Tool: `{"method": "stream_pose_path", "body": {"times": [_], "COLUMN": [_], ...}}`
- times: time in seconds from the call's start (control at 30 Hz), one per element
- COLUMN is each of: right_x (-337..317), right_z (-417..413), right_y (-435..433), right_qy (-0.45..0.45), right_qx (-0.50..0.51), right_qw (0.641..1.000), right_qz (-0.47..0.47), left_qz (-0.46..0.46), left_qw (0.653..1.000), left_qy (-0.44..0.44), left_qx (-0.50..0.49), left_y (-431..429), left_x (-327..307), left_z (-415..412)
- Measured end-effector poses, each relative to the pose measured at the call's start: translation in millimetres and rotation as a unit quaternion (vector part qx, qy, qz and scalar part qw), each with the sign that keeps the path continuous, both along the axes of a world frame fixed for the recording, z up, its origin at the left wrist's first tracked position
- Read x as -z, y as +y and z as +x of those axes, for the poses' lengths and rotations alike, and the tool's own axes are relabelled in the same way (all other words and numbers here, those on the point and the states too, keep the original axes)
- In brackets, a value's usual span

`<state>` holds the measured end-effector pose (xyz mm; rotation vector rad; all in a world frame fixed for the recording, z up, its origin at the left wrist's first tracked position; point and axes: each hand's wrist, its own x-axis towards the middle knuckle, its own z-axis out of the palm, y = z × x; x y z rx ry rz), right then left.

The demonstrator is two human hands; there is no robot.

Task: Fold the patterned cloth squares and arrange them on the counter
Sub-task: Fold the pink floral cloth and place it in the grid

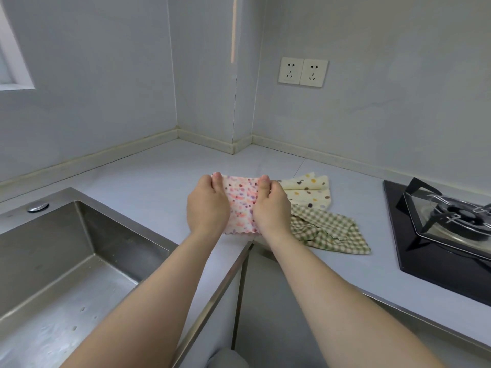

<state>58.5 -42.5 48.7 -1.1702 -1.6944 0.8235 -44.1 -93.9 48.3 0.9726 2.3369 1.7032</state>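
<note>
Item in hand: pink spotted cloth, scallop-edged, lying on or held low over the bench near its inner front corner, between the sink and the hob; whether its underside touches the surface cannot be told. Holders: your left grip pinches the cloth's left side and your right grip its right side, thumbs on top at the far edge, the other fingers hidden beneath the fabric. Step, as judged: a fold of this cloth, one edge to be matched to the opposite edge. Method: hold both pinches level so the edge runs straight; carry the two corners together at one pace; lay them squarely on the opposite corners, scallops over scallops; set the fabric flat before you let go, then smooth outward from the crease with flat fingers. Soft cloth of this kind will likely sag in the middle, so draw it lightly taut between the hands. Awaiting: cream spotted cloth, loosely doubled, just beside the right grip; green checked cloth, rumpled, nearer you, touching the cream one's near edge. Caution: the right grip sits against that pile, so lift clear and drag neither piece. Placement: the stretch of bench toward the sink looks a fair spot for the finished square.
</note>
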Motion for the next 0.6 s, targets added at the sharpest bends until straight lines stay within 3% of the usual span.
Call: {"method": "stream_pose_path", "body": {"times": [0.13, 0.6], "right_x": [4.6, 4.1], "right_z": [5.5, 108.1], "right_y": [4.3, -16.3], "right_qy": [0.007, -0.009], "right_qx": [0.012, 0.099], "right_qw": [1.000, 0.995], "right_qz": [-0.010, -0.005], "left_qz": [-0.003, 0.056], "left_qw": [0.999, 0.989], "left_qy": [0.035, 0.006], "left_qx": [0.003, 0.137], "left_y": [-0.4, -7.8], "left_x": [4.2, 7.4], "left_z": [3.8, 97.8]}}
